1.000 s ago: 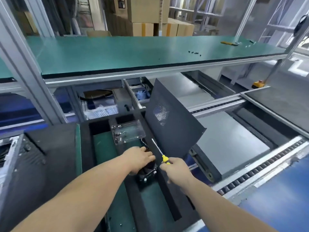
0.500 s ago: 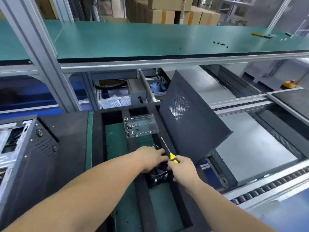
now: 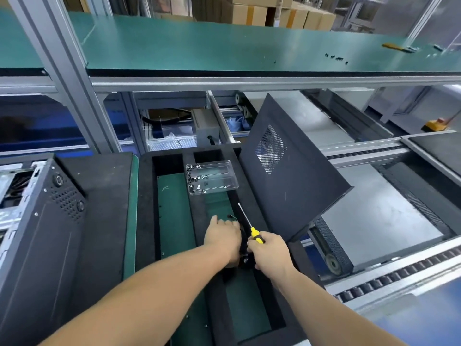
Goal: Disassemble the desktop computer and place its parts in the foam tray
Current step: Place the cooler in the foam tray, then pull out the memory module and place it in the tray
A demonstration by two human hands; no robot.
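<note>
Green-matted desk (image 3: pixel 174 46) fills the upper frame; at centre, our left hand (image 3: pixel 222 236) cups a small black part (image 3: pixel 243 255) into the foam tray (image 3: pixel 147 196) slot. Our right hand (image 3: pixel 270 253), closed around the screwdriver (image 3: pixel 249 227), should keep its tip clear while we seat the part flat.

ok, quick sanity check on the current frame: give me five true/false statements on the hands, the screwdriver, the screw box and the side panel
1. The right hand grips a yellow-handled screwdriver. True.
2. The clear plastic box is empty. False: small screws lie in it, mostly at its left end.
3. The left hand rests on a small black part in a slot of the foam tray. True.
4. The side panel lies flat on the upper green shelf. False: it stands tilted at the tray's right edge.
5. The computer case sits right of the tray. False: it is on the left.
</note>
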